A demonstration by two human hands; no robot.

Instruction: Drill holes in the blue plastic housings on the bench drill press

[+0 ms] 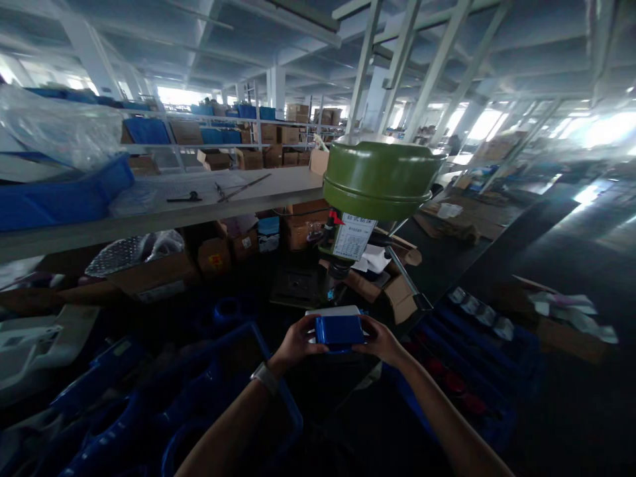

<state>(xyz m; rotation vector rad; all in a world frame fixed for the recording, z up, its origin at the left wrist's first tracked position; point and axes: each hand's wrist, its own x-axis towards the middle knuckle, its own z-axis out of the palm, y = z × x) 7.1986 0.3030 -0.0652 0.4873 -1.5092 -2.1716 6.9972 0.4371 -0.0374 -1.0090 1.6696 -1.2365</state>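
Observation:
A glossy blue box-shaped part (340,330) is held between my two hands, with a pale flat edge showing along its far side. My left hand (301,341), with a pale band on the wrist, grips its left end, thumb at the near edge. On the opposite end my right hand (380,338) closes round it in the same way. Just beyond the part stands a green bench drill press (380,179). Its chuck (340,268) points down, and the dark base plate (297,286) lies below and to the left. Whether the part touches anything underneath is hidden.
A blue crate (295,411) and several blue molded parts (106,430) fill the lower left. A workbench (248,189) with thin metal tools runs behind. Cardboard boxes (400,298) sit beside the drill press; blue trays (497,351) with small parts lie at right.

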